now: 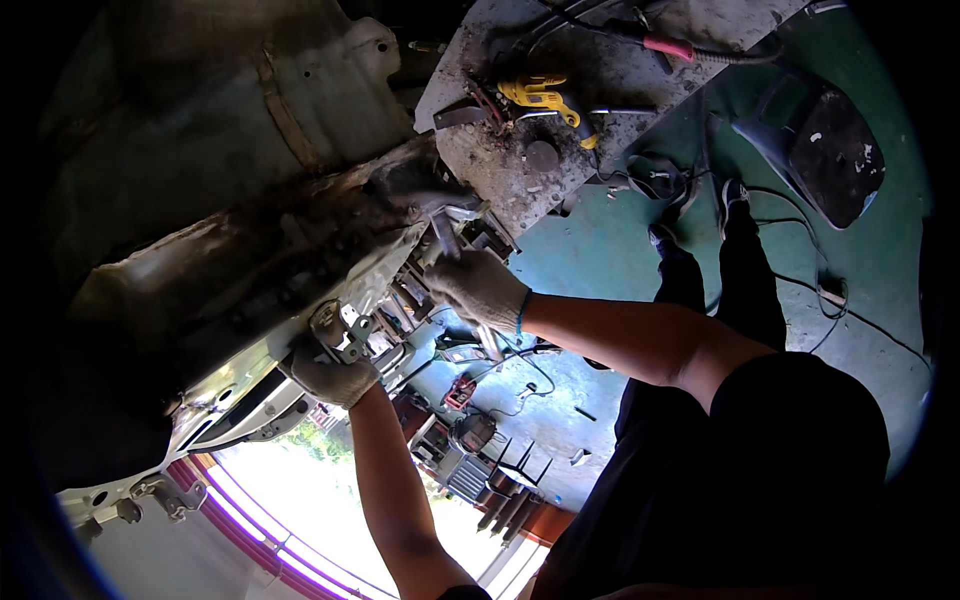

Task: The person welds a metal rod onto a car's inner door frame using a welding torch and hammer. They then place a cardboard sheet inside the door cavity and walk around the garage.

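My right hand (470,285), in a pale knitted work glove, is closed round the handle of a hammer (446,236). The hammer's head is up against the lower edge of a worn vehicle body panel (250,240), and the handle's end sticks out below my fist. Lower left, my gloved left hand (335,380) is closed at the panel's edge, beside a metal bracket (352,338) with round holes. Its fingertips are partly hidden behind metal, so what it grips cannot be made out. Rust and dirt line the panel's seam.
A grimy metal table (610,85) at the top bears a yellow power drill (540,95) and a cable with a red grip (668,47). Cables (800,220) and a dark panel (835,155) lie on the green floor. Tools and a dark machine (472,433) stand below.
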The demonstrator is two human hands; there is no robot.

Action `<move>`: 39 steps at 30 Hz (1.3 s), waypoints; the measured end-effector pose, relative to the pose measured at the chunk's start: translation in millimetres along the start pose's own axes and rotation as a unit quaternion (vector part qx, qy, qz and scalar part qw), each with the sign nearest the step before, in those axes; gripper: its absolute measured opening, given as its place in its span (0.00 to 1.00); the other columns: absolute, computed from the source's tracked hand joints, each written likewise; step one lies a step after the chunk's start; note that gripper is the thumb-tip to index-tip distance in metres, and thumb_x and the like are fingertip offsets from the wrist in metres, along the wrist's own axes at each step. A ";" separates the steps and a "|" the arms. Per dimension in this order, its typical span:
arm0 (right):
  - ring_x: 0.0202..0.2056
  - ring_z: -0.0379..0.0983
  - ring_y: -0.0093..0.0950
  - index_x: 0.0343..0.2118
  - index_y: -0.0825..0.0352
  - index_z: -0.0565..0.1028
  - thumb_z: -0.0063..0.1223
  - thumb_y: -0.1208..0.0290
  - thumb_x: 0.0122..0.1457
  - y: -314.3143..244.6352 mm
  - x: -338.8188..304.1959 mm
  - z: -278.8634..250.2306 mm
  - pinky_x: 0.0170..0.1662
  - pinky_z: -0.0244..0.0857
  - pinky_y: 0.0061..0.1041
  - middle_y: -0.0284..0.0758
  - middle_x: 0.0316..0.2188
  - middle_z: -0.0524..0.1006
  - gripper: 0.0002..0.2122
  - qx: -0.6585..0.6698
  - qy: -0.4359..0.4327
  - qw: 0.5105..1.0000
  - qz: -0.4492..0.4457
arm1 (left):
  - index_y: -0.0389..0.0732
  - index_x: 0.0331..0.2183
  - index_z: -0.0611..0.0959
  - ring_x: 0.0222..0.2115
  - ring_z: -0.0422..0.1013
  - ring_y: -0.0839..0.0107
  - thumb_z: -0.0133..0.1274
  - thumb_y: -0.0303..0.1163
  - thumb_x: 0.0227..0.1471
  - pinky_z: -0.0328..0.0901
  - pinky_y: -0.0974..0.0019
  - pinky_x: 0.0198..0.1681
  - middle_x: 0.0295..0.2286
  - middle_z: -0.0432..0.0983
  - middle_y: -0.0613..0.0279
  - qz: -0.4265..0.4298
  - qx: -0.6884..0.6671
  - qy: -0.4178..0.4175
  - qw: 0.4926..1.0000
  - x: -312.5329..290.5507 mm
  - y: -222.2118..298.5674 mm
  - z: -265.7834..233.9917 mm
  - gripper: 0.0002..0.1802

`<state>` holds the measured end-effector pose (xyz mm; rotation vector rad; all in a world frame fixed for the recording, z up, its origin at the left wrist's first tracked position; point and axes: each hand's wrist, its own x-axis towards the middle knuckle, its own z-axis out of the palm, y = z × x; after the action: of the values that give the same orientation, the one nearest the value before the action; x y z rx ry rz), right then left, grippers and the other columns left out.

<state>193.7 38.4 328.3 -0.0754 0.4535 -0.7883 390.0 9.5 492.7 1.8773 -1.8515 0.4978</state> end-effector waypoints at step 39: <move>0.13 0.57 0.20 0.22 0.58 0.70 0.50 0.60 0.68 47.8 -11.8 43.1 0.20 0.57 0.24 0.26 0.14 0.66 0.17 0.082 0.020 0.978 -0.191 | 0.29 0.53 0.77 0.53 0.71 0.59 0.53 0.33 0.63 0.65 0.58 0.59 0.52 0.76 0.47 -0.012 -0.449 -0.017 0.893 35.5 -44.0 -41.5 0.22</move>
<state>236.4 76.2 360.4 0.0085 0.4150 -1.2053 437.5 2.6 543.8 1.2518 -1.6382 -0.3744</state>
